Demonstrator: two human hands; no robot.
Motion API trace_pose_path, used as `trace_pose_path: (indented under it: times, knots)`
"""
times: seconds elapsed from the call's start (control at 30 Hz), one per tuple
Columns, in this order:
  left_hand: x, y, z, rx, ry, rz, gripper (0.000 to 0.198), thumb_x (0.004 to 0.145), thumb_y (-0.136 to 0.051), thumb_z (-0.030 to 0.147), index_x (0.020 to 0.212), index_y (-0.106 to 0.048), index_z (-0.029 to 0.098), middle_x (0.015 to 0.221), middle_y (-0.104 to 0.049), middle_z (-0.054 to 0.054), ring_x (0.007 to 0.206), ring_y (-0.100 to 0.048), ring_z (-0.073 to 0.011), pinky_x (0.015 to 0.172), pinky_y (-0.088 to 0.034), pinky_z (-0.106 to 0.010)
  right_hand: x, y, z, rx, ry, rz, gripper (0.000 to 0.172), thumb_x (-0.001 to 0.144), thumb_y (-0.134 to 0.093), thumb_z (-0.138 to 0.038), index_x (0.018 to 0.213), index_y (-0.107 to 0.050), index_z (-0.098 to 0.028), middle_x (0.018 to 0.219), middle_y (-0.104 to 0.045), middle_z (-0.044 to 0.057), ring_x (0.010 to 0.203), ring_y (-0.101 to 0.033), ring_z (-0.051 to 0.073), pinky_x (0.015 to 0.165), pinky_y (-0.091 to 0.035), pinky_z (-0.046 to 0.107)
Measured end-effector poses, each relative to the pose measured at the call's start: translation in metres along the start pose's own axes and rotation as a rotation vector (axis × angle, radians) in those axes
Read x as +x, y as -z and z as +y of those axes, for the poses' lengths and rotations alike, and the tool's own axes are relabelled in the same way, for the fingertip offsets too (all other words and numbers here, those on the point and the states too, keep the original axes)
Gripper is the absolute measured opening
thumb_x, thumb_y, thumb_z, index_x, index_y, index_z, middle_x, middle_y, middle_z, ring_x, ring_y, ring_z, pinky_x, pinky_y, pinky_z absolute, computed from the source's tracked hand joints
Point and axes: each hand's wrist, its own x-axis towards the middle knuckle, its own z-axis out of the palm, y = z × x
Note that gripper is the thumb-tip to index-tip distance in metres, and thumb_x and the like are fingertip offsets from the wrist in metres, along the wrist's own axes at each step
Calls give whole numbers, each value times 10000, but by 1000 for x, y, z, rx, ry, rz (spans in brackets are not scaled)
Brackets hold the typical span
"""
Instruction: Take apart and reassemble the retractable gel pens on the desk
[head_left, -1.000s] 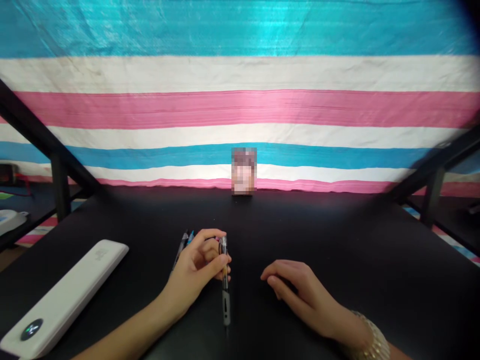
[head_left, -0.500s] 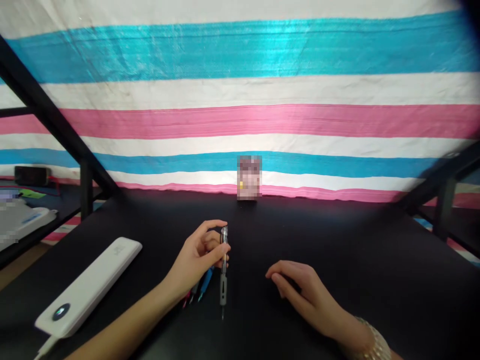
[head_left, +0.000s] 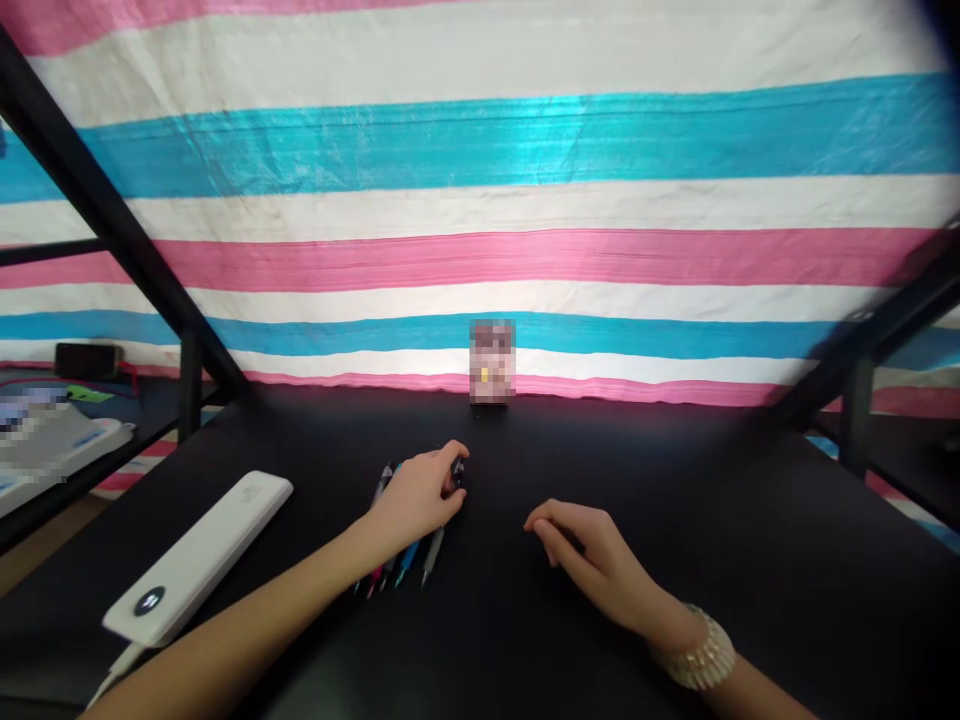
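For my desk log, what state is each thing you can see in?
Left hand: curled over gray pen's upper end; hold unclear
Gray pen: slanted, partly covered
Other pens: lying together, partly covered
Right hand: loosely curled, nothing visible inside
White power bank: lying flat, display lit, cable plugged in
Bracelet: worn
Pixelated item: upright at the back

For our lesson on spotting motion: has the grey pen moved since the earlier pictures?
Yes: the grey pen has moved left; its tip is now closer to the power bank.
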Motion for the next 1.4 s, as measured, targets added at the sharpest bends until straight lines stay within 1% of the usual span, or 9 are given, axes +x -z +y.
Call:
trace_pose_path:
  times: [0.3,0.47,0.57,0.67,0.77,1.13,1.2,1.3,1.4]
  knots:
    - [-8,-9,-6,278,-94,28,292,827,-617,222,1115,-637,178,1040,-613,-102,1015,-581,-318,883,-463,-439,1,1,0,-14,8,-3,323,1060,-422,-362,926,-650,-178,684,-572,-11,624,-548,138,609,-433,234]
    - [-38,7,-23,283,-165,26,465,867,-653,359,1310,-592,232,1254,-591,-128,1181,-538,-333,1011,-418,-494,-1,1,1,-33,7,1,310,1057,-430,-351,934,-657,-181,688,-581,-6,630,-560,143,606,-432,236]
    - [-63,21,-44,258,-289,-14,710,766,-777,493,1419,-534,353,1526,-464,-104,1417,-341,-423,1147,-249,-604,-2,1,0,-31,12,6,299,1054,-432,-341,937,-656,-180,688,-584,-5,625,-558,143,608,-434,241]
    - [-80,29,-64,241,-333,-127,901,677,-807,627,1481,-455,424,1643,-322,-86,1467,-245,-494,1142,-176,-705,-1,0,1,-29,13,11,292,1050,-437,-332,936,-657,-178,699,-592,-2,626,-559,141,614,-439,243]
    - [-82,27,-70,260,-389,-191,873,734,-768,615,1508,-409,430,1669,-261,-80,1484,-186,-510,1122,-162,-748,1,0,2,-30,3,18,301,1050,-435,-336,933,-659,-173,689,-585,-5,616,-554,138,602,-434,240]
    - [-60,-18,-25,222,-470,-236,714,888,-678,422,1536,-388,342,1661,-273,-93,1506,-175,-451,1140,-272,-687,20,16,18,-271,-30,40,327,1075,-352,-332,1096,-629,-160,696,-615,-16,588,-572,130,581,-432,222]
    - [-61,-29,-16,205,-464,-207,709,891,-675,393,1537,-390,329,1659,-276,-98,1508,-173,-444,1143,-276,-684,34,22,21,-354,-20,9,287,1045,-416,-292,1231,-602,-177,787,-667,7,689,-626,157,660,-464,245]
    - [-66,-48,-4,220,-432,-143,696,903,-650,381,1541,-383,308,1666,-246,-109,1512,-145,-448,1133,-279,-704,66,29,25,-504,0,-27,431,998,-458,-214,1427,-501,-209,1117,-676,92,1016,-632,232,862,-470,321]
    - [-72,-66,4,286,-395,-95,779,894,-656,414,1577,-298,306,1659,-238,-140,1485,-159,-515,1063,-281,-796,102,33,33,-636,-16,-48,560,979,-436,-144,1530,-379,-232,1211,-617,126,1102,-598,272,887,-473,359]
